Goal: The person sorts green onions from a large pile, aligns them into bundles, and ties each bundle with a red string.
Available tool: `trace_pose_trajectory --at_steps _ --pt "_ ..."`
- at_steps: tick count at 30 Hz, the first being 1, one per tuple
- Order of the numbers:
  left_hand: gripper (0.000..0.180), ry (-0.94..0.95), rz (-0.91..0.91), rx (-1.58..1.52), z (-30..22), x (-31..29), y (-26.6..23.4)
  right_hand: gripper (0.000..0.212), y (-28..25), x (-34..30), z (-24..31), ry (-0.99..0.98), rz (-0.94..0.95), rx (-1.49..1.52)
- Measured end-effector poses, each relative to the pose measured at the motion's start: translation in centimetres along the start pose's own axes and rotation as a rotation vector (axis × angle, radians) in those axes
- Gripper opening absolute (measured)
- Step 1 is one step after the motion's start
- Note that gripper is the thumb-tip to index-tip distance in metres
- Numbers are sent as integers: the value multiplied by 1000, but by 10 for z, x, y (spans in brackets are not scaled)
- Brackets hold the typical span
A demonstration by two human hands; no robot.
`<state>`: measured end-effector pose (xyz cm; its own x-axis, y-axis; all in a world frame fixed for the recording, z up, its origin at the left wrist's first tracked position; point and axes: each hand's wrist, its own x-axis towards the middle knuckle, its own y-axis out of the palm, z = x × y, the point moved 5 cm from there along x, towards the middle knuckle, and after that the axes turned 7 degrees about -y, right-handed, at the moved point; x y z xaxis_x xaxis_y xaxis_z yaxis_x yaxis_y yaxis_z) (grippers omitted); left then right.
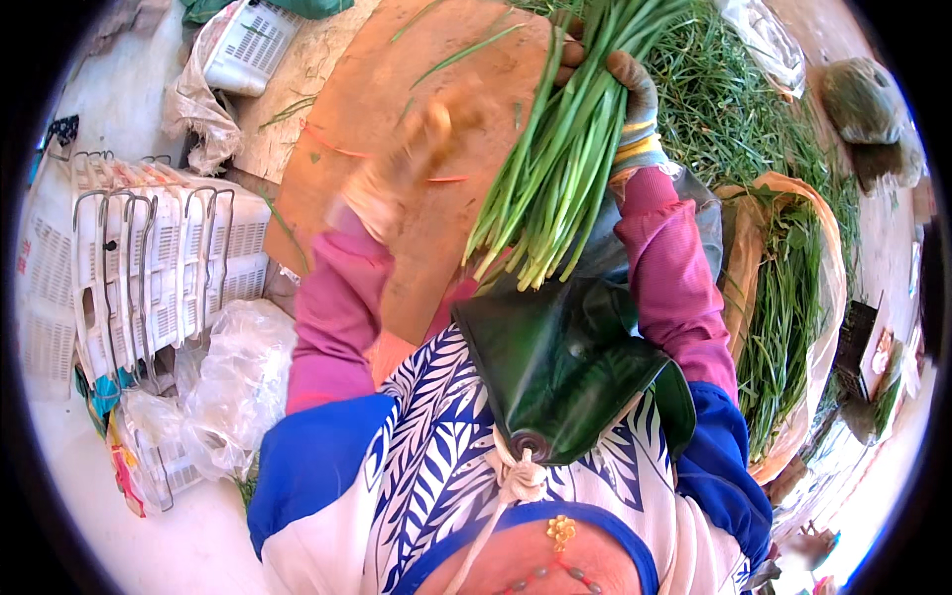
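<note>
A bunch of long, green, chive-like stalks (555, 178) hangs from my right hand (635, 94), its pale cut ends pointing down toward my lap. That hand wears a worn work glove with a yellow and white cuff, and its fingers are closed around the upper part of the bunch. My left hand (426, 149), also gloved, is smeared by motion over the brown board (327, 208), apart from the bunch. Its fingers cannot be made out. Loose green blades (466, 58) and thin red strips (337, 145) lie on the board. A dark green apron (555, 367) covers my lap.
White plastic baskets with wire handles (169, 248) stand at the left, beside a clear plastic bag (243, 377). A large heap of greens (754, 129) spreads at the far right. Nearer on the right, an open sack (833, 297) holds more greens. Another white basket (250, 50) lies far left.
</note>
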<state>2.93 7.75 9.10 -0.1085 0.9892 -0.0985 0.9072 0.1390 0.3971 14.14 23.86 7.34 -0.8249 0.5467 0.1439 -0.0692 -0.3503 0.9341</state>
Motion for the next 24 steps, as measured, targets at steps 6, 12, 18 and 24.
trace_pose_trajectory --at_steps 6,12,18,24 --pt "92 -228 7 -453 52 -50 33 47 2 20 -58 151 -178 -297" --pt "48 -417 -235 -823 98 -40 17 63 -85 -7 -83 269 -302 -1170" --pt "52 -352 -265 -927 107 -42 30 80 -51 -72 -82 260 -357 -1077" --pt "51 -491 -237 -871 124 -44 41 69 -60 -74 -95 315 -249 -1402"
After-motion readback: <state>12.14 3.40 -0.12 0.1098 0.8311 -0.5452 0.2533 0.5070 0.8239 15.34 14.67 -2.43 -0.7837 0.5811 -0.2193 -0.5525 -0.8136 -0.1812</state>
